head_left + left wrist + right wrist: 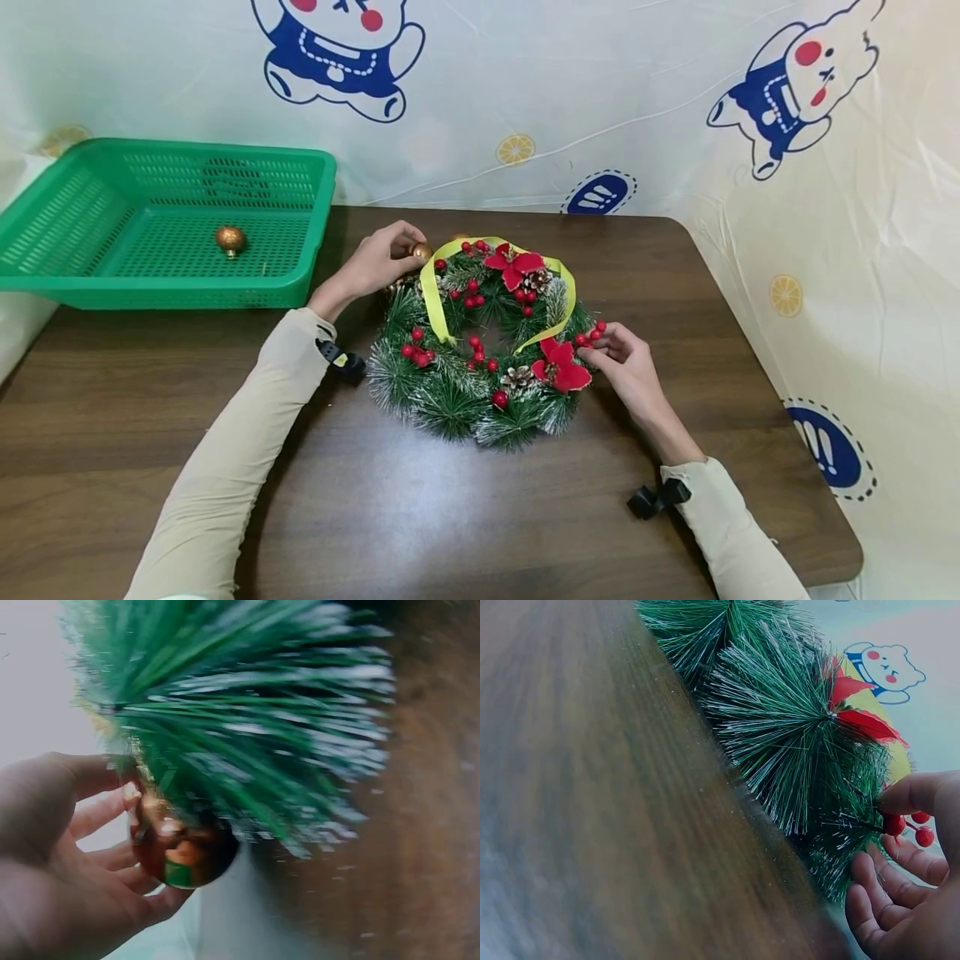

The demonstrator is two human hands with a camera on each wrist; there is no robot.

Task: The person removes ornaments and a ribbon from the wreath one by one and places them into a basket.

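A green wreath (pixel 450 400) with frosted tips, red flowers, red berries and pinecones lies on the table. My left hand (pixel 382 258) is at its upper left edge, pinching a shiny gold Christmas ball (pixel 422 251). In the left wrist view the ball (pixel 184 851) hangs right against the needles, with the thumb and fingertips around its top and side. On the opposite edge, my right hand (pixel 626 367) pinches the wreath by a sprig of red berries (pixel 895 824), thumb above and fingers below. A yellow ribbon (pixel 432 300) loops over the wreath.
A green plastic basket (pixel 172 293) stands at the back left with one gold ball (pixel 231 239) inside. More gold shows behind the ribbon at the wreath's far edge. The brown wooden table (pixel 450 525) ends at a curtain (pixel 465 100) printed with cartoon bears.
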